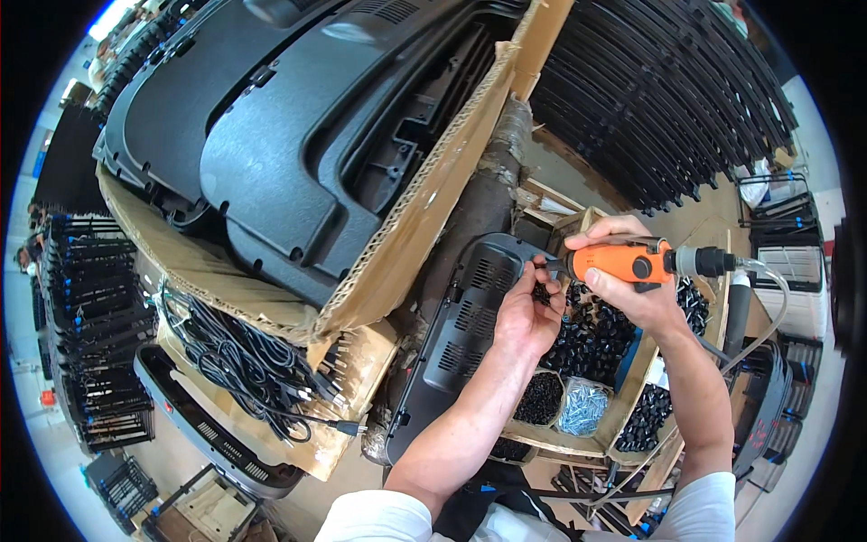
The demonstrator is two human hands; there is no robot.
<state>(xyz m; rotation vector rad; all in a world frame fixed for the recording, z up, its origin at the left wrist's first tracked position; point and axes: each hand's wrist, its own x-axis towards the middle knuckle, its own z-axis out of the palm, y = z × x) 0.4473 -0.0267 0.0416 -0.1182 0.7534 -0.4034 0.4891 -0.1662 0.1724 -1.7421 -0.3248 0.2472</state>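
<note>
My right hand (648,303) is wrapped round an orange air screwdriver (610,262), with a hose fitting at its rear end. The tool's tip points left, toward my left hand (528,323). My left fingers are curled around a small bunch of black screws (542,294), right at the screwdriver's tip; whether a screw sits on the bit is too small to tell. Beneath and left of that hand lies a long black plastic cover (470,312) with slotted vents. Below the tool, a wooden tray holds many small black plastic parts (591,339).
A cardboard box (433,212) of large black plastic covers (271,163) stands at the upper left. Coiled black cables (244,348) lie below it. Tubs of black screws (539,399) and silver screws (584,406) sit near me. A clear hose (778,316) curves at the right; black frames (668,90) are stacked behind.
</note>
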